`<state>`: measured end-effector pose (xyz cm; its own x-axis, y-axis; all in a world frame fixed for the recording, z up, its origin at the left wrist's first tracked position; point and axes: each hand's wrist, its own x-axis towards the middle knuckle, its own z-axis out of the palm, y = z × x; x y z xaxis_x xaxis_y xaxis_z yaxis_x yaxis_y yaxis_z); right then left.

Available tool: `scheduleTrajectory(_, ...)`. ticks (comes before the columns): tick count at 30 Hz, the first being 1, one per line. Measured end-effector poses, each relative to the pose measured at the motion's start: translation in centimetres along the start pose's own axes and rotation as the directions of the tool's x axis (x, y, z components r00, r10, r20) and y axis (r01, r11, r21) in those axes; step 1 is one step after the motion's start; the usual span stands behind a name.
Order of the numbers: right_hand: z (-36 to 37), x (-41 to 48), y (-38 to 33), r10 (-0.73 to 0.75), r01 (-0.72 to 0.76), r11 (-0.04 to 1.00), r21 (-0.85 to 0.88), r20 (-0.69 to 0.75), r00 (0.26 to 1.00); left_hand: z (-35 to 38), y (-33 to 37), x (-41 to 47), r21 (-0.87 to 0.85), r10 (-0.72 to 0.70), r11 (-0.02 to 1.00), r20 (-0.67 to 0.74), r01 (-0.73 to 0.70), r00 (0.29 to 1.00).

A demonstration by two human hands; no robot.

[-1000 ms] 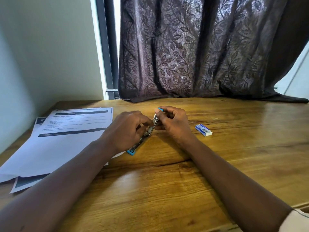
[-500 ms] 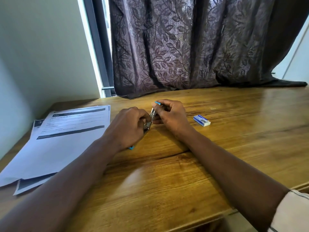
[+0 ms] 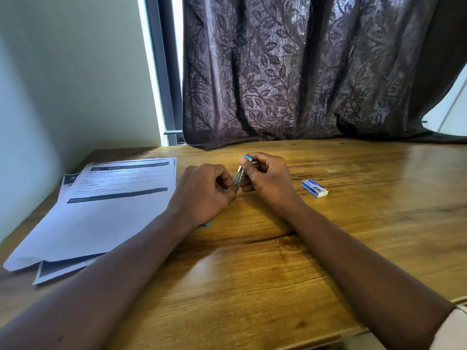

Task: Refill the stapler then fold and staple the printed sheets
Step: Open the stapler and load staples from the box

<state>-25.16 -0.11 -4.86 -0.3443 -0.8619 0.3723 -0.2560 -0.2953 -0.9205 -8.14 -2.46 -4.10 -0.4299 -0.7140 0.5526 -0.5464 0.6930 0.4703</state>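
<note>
Table: I see a bare wooden table (image 3: 252, 286) under both forearms, the grain running left to right.
Left hand: my left hand (image 3: 204, 195) is curled tight over the lower half of the stapler, knuckles up; only a blue tip pokes out under the wrist.
Stapler: the stapler (image 3: 238, 176) sits between the two hands, hinged open, its metal track showing in the gap, tilted up toward the right hand.
Right hand: my right hand (image 3: 267, 180) pinches the upper arm of the stapler between thumb and fingers, the blue end sticking out above the fingertips.
Staples: I cannot tell whether any staples lie in the track.
Staple box: a small blue and white box (image 3: 314, 188) lies flat on the table, to the right of the right hand and apart from it.
Sheets: the printed sheets (image 3: 101, 210) lie in a loose stack left of the left hand, unfolded, one corner fanned out underneath.
Curtain: a dark leaf-patterned curtain (image 3: 303, 72) hangs beyond both hands, its hem resting on the table's far edge.
</note>
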Motion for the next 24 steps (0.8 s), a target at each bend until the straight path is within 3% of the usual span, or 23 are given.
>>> scheduleTrajectory(6, 0.0, -0.2, 0.1, -0.016, 0.016, 0.999, -0.029, -0.014, 1.000, -0.6, -0.1, 0.3, -0.017, 0.049, 0.999, 0.006, -0.049, 0.999)
scheduleTrajectory(12, 0.1, -0.1, 0.2, 0.016, -0.018, 0.999, -0.041, -0.049, 0.999, -1.0, -1.2, 0.7, -0.166, 0.093, 0.981, -0.076, -0.105, 0.993)
scheduleTrajectory(16, 0.0, 0.0, 0.2, 0.019, -0.025, 0.995, -0.094, -0.056, 0.998, -1.0, -2.4, 1.2, -0.237, -0.010, 0.971, -0.122, -0.019, 0.992)
scheduleTrajectory(24, -0.2, 0.2, 0.1, 0.014, -0.019, 0.989, -0.146, -0.037, 0.999, -1.1, -3.9, 1.8, 0.037, -0.102, 0.994, 0.021, 0.101, 0.995)
